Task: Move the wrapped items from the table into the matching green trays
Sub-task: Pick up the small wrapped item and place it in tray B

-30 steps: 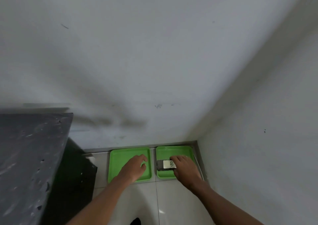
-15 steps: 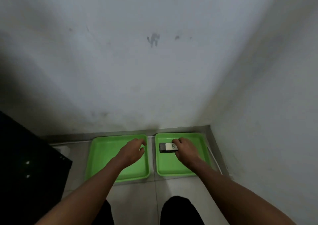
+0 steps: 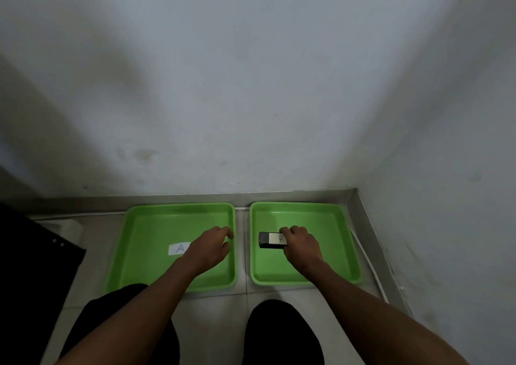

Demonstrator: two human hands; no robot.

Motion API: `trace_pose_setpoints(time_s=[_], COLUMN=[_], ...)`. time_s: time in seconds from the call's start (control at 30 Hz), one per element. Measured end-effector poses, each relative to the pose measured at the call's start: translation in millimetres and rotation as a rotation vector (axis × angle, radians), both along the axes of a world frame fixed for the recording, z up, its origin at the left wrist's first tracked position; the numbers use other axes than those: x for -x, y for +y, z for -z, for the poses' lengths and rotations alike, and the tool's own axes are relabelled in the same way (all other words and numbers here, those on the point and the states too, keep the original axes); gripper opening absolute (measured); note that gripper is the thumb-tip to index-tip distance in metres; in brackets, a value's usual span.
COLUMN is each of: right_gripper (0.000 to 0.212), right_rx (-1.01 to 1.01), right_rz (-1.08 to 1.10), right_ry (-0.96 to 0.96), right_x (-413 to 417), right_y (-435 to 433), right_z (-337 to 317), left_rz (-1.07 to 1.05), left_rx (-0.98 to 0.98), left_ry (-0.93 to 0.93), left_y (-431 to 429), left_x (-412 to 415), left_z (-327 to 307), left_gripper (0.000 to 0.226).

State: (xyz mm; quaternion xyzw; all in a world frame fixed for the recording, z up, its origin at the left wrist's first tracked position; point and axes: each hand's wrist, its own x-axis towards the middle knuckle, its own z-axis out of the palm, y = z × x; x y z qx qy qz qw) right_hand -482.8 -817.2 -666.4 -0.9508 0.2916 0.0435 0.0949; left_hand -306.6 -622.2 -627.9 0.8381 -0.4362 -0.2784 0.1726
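**Block in the right tray**

Two green trays sit side by side on the floor by the wall. The right hand (image 3: 300, 243) pinches a dark block (image 3: 271, 240) marked B inside the right tray (image 3: 335, 253). The left hand (image 3: 209, 248) hangs loosely curled, holding nothing, over the left tray (image 3: 145, 253), beside its A label (image 3: 179, 249).

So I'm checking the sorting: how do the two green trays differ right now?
The left tray shows a white paper label marked A on its floor; no label shows in the right tray. The right tray holds a dark wrapped item marked B, gripped by the right hand; the left tray has only the left hand over it. Both look alike in shape and colour.
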Motion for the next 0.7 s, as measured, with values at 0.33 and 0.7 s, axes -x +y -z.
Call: trace_pose_setpoints(time_s=[0.33,0.7], right_gripper=[0.043,0.048], right_rx=[-0.088,-0.013], right_rz=[0.029,-0.004], right_ry=[0.037,0.068], right_x=[-48.3,-81.0], right_y=[-78.6,-96.1], right_z=[75.4,124.6], left_rz=[-0.077,-0.090], left_rx=[-0.034,-0.068], left_ry=[0.070,0.110], left_y=[-66.5,-75.3], left_x=[-15.4,-14.5], left_z=[69.2,114.7], left_gripper=[0.029,0.035])
